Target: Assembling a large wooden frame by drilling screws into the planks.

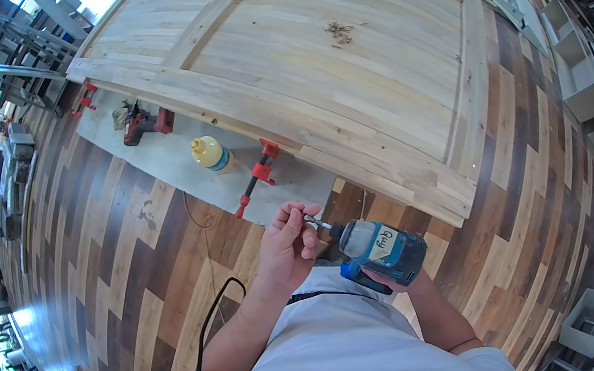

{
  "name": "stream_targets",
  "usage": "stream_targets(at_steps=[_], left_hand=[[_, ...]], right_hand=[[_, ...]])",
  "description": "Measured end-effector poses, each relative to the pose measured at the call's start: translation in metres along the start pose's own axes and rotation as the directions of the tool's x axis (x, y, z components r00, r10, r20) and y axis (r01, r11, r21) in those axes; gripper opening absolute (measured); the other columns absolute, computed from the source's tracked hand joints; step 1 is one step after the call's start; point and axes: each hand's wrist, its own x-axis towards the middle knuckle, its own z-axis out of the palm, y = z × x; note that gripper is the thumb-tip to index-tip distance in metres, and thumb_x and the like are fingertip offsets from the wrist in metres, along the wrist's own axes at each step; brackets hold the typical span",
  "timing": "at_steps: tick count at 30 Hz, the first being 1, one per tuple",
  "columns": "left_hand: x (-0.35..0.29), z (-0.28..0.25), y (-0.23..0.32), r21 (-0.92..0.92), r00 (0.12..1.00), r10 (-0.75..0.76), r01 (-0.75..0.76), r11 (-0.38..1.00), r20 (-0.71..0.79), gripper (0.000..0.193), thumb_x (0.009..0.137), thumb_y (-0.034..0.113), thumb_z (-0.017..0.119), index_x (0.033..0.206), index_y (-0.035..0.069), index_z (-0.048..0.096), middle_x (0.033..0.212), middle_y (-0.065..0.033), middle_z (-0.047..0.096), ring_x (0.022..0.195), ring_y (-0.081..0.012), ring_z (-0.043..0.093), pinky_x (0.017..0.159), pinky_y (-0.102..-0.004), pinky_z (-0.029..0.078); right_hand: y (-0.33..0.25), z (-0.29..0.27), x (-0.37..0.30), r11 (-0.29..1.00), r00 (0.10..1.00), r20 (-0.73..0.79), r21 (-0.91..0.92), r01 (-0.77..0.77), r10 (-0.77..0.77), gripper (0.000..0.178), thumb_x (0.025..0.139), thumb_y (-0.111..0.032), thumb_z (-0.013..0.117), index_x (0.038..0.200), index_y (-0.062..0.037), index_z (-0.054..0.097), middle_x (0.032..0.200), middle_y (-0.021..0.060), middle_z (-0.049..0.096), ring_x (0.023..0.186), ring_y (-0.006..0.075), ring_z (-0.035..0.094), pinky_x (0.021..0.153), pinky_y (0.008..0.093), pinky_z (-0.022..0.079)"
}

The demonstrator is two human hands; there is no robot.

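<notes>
My right hand (388,280) is wrapped round the handle of a blue and black cordless impact driver (356,242) with a pale label on its side. The driver lies level in front of my body, its nose toward the left. My left hand (287,245) pinches a slim metal piece (312,220) at the driver's nose with thumb and fingers. Whether that is a bit or a screw, I cannot tell. Beyond my hands lies a large framed wooden panel (341,70). A red bar clamp (261,172) grips its near edge.
On a pale board (178,169) under the panel's edge sit a yellow glue bottle (210,154) and a red cordless drill (146,124). Another red clamp (85,97) stands farther left. Wood shavings (340,33) lie on the panel. A black cable (201,340) hangs by my left arm.
</notes>
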Motion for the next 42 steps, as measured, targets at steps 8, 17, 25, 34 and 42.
stream_targets(at_steps=[8,17,25,34,42], left_hand=[[0.02,-0.009,0.029,0.217,0.991,-0.097,0.115,0.969,-0.095,0.009,0.092,0.017,0.053,0.095,0.008,0.054,0.093,-0.0078,0.064,0.046,-0.0039,0.046,0.036,-0.0157,0.033],[0.125,-0.03,0.062,-0.084,0.961,-0.227,0.216,0.973,-0.156,0.018,0.094,0.026,0.05,0.098,0.009,0.055,0.085,-0.0004,0.057,0.049,-0.0021,0.038,0.039,-0.0149,0.029],[0.214,-0.066,0.113,-0.108,0.884,-0.441,0.428,0.897,-0.154,0.02,0.095,0.022,0.046,0.108,0.008,0.054,0.064,0.0058,0.045,0.047,-0.0018,0.037,0.04,-0.0152,0.029],[0.236,-0.08,0.145,-0.153,0.821,-0.523,0.5,0.852,-0.229,0.021,0.095,0.021,0.046,0.11,0.008,0.053,0.063,0.0054,0.042,0.047,-0.0019,0.036,0.039,-0.0157,0.028],[0.238,-0.083,0.152,-0.187,0.78,-0.573,0.542,0.82,-0.253,0.02,0.095,0.021,0.046,0.108,0.008,0.054,0.062,0.0051,0.042,0.046,-0.0025,0.036,0.039,-0.0165,0.027]], right_hand=[[-0.055,0.025,0.032,0.967,0.993,0.099,-0.239,0.091,-0.069,0.051,0.067,-0.013,0.075,0.113,0.0001,0.056,0.095,0.0089,0.065,0.084,0.0169,0.063,0.076,0.0271,0.048],[-0.05,0.083,0.126,0.848,0.973,-0.227,-0.509,-0.15,0.036,0.026,0.069,-0.009,0.071,0.093,-0.0038,0.063,0.083,0.0068,0.066,0.074,0.0169,0.065,0.07,0.0293,0.05],[-0.045,0.11,0.235,0.634,0.882,-0.379,-0.617,-0.466,0.279,0.027,0.07,-0.017,0.07,0.093,-0.0033,0.063,0.086,0.0122,0.066,0.08,0.0261,0.064,0.073,0.0327,0.05],[-0.047,0.132,0.287,0.54,0.785,-0.445,-0.57,-0.619,0.431,0.031,0.068,-0.017,0.071,0.094,-0.003,0.063,0.086,0.014,0.066,0.082,0.028,0.064,0.073,0.0328,0.05],[-0.052,0.136,0.297,0.557,0.757,-0.435,-0.513,-0.653,0.487,0.032,0.066,-0.016,0.072,0.094,-0.0024,0.062,0.086,0.0141,0.066,0.08,0.0285,0.064,0.071,0.0325,0.05]])
